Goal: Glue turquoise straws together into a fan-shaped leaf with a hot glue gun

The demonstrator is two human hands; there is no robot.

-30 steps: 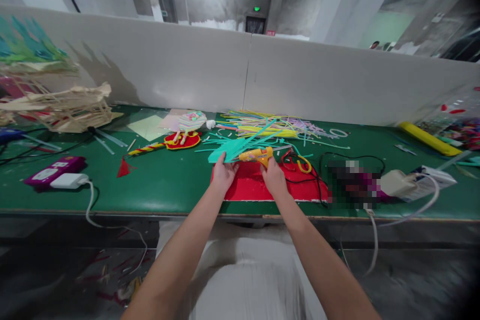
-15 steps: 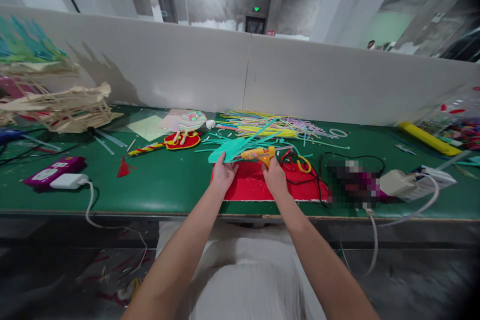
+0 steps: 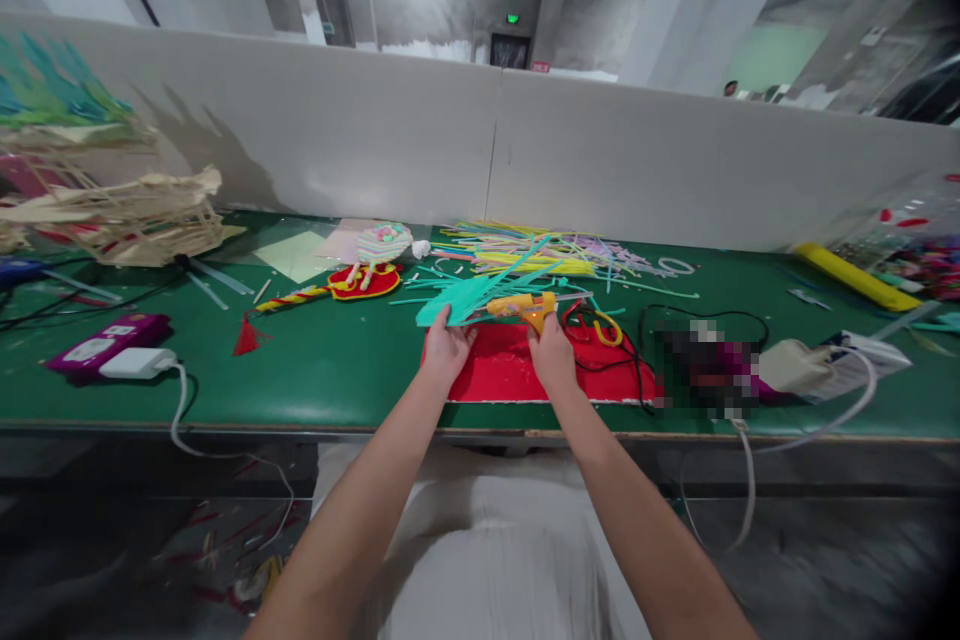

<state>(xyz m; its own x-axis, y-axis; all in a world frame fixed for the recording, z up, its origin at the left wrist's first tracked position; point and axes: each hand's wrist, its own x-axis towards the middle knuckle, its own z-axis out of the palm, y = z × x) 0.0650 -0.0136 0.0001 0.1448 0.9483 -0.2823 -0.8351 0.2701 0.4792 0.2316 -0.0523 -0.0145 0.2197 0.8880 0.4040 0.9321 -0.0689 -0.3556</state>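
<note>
My left hand [image 3: 450, 345] is closed on the near end of a flat turquoise piece made of strips [image 3: 469, 295], whose loose strips fan out to the upper right. In my right hand [image 3: 553, 350] is a yellow hot glue gun [image 3: 521, 308], its nozzle pointing left toward the turquoise piece and a clear glue stick jutting from its back. Whether the nozzle touches the piece I cannot tell. Beneath both hands lies a red sheet [image 3: 499, 375] with a pale front edge. Scissors with yellow and red handles [image 3: 606, 330] rest on its right part, near a black cord.
Behind my hands lies a pile of colored strips [image 3: 540, 250]. Leftward are a tasselled yellow-red stick [image 3: 296, 298], a striped woolly figure [image 3: 382, 245], a purple power strip [image 3: 112, 340] and a wooden stick model [image 3: 142, 215]. A yellow bar [image 3: 855, 275] lies right. A partition [image 3: 360, 130] closes the back.
My right hand has shifted the glue gun slightly to the right, its nozzle drawing a little away from my left hand. My left hand and the turquoise piece stay in place.
</note>
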